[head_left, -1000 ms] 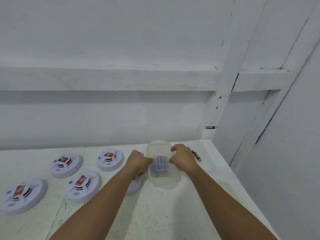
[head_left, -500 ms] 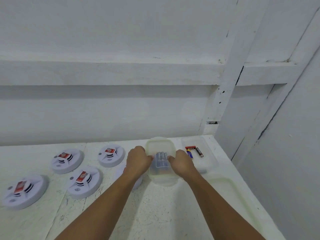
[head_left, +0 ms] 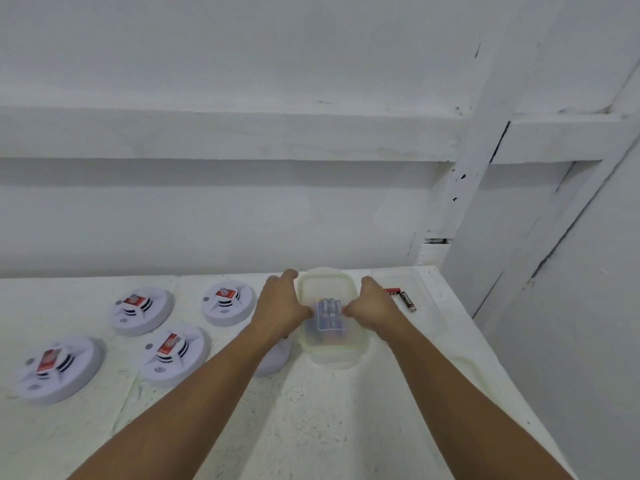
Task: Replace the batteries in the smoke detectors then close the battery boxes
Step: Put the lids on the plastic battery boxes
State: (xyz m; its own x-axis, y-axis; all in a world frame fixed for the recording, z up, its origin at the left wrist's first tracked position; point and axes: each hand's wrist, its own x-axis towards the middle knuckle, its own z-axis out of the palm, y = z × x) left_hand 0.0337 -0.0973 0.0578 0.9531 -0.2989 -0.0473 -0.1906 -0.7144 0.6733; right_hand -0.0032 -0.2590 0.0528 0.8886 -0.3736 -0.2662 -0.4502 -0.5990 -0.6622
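Gripping the clear battery box (head_left: 331,344) from both sides, the left hand (head_left: 282,306) and right hand (head_left: 372,304) curl their fingers over its long edges, and both thumbs press on the lid near the middle. The box sits on the white table (head_left: 311,427), towards the back right, with its green-rimmed lid on. A bundle of blue batteries (head_left: 329,313) shows through the lid between the thumbs. Compared with half a second ago, both hands have slid farther along the box, so the knuckles now reach close to its far corners. The box itself seems to lie where it did. Beside the right hand, a shallow tray (head_left: 429,306) holds a red battery (head_left: 392,291) and a black battery (head_left: 407,301). A third battery, seen earlier in that tray, is now hidden behind the right hand. Left of the box, four smoke detectors rest face up, each with a red battery block: far right one (head_left: 228,301), far left one (head_left: 142,310), near right one (head_left: 173,355), near left one (head_left: 57,368). A fifth detector (head_left: 273,360) is mostly covered by the left forearm.
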